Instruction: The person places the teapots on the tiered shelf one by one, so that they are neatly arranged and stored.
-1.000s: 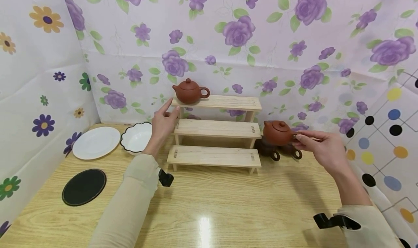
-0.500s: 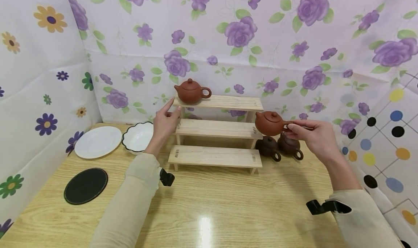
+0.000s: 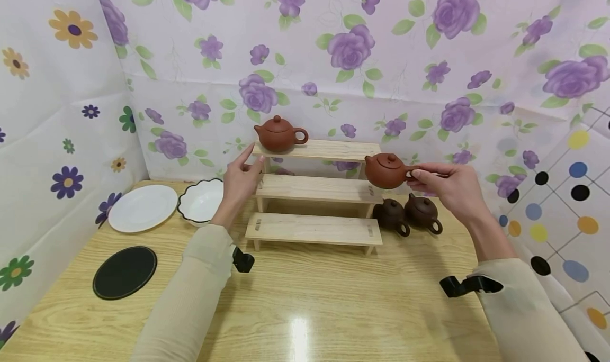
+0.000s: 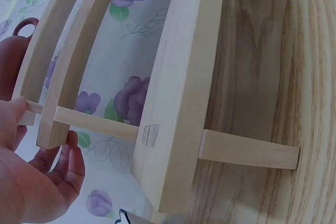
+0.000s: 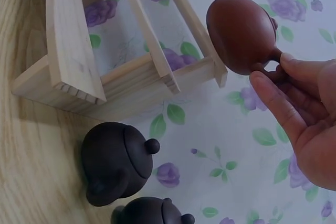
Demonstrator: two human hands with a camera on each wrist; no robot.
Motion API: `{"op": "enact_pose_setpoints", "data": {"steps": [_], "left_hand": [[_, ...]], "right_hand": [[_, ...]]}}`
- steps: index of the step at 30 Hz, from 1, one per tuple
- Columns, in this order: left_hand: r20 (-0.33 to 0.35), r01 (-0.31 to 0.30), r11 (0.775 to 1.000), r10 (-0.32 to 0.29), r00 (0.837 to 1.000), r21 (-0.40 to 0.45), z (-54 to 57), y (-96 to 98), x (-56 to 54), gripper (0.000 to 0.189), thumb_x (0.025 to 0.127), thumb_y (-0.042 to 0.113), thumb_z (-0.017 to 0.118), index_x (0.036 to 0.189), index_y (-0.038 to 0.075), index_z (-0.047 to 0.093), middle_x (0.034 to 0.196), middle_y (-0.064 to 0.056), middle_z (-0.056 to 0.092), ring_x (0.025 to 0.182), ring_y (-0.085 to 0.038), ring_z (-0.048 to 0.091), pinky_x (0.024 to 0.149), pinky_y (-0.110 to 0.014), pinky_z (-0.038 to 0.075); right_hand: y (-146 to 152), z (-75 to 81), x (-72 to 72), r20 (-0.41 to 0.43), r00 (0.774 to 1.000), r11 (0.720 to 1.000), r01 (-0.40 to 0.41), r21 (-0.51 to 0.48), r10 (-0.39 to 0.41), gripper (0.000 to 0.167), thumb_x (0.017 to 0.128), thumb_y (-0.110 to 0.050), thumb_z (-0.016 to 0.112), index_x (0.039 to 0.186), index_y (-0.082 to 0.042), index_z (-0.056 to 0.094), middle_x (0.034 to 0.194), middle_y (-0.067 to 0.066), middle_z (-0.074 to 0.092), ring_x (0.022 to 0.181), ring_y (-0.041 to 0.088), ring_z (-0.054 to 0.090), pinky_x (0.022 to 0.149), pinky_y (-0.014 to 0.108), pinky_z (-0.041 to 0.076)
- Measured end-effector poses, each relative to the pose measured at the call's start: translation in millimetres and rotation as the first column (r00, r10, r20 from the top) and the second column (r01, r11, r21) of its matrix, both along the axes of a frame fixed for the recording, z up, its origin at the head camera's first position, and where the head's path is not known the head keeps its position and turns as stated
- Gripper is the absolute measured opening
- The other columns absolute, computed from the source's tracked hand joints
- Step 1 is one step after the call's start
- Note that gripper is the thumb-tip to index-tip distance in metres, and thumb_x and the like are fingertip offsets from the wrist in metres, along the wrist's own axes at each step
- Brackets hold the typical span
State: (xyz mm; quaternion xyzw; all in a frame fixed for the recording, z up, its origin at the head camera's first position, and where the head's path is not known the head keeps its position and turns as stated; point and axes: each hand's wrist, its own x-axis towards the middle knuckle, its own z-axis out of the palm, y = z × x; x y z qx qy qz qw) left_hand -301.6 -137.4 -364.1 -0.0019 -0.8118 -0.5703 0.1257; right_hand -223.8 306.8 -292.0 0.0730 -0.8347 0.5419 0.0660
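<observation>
My right hand (image 3: 450, 190) pinches the handle of a reddish-brown clay teapot (image 3: 385, 171), held up at the right end of the three-step wooden display stand (image 3: 314, 225). In the right wrist view this teapot (image 5: 239, 35) appears beside the end of the top board, thumb and fingers on its handle. A similar teapot (image 3: 276, 134) stands on the left of the top step, spout to the left. My left hand (image 3: 240, 179) grips the stand's left side near the upper boards. In the left wrist view its thumb lies at the top board, its fingers (image 4: 68, 166) curled by the middle one.
Two dark brown teapots, one nearer the stand (image 3: 392, 215) and one farther right (image 3: 422, 212), stand on the table. On the left are a white plate (image 3: 143, 208), a scalloped white bowl (image 3: 201, 200) and a black round mat (image 3: 125, 272). Floral cloth (image 3: 305, 44) hangs behind.
My right hand has carried the reddish teapot left and up, from above the dark teapots to the stand's right end. The left hand keeps its place on the stand.
</observation>
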Motion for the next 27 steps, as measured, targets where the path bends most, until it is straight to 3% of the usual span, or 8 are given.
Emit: {"op": "enact_pose_setpoints", "data": {"steps": [12,27], "left_hand": [[0.007,-0.002,1.0,0.002,1.0,-0.001,0.7,0.0,0.8,0.058,0.106,0.049,0.059,0.161,0.036,0.046,0.087,-0.002,0.061,0.062,-0.01,0.053,0.058,-0.026,0.045],[-0.016,-0.011,1.0,0.011,1.0,-0.004,1.4,0.2,0.7,0.056,0.106,0.045,0.061,0.16,0.034,0.049,0.079,0.001,0.058,0.061,-0.01,0.051,0.056,-0.026,0.043]], "right_hand": [[-15,19.8,-31.9,0.039,0.999,1.0,-0.031,0.005,0.03,0.046,0.103,-0.028,0.071,0.135,0.005,0.069,0.097,-0.005,0.083,0.091,0.011,0.08,0.088,0.023,0.06],[-42,35.8,-67.3,0.066,0.996,0.998,-0.063,-0.013,0.063,0.043,0.104,-0.024,0.069,0.137,0.004,0.068,0.1,-0.006,0.082,0.091,0.011,0.08,0.09,0.027,0.06]]}}
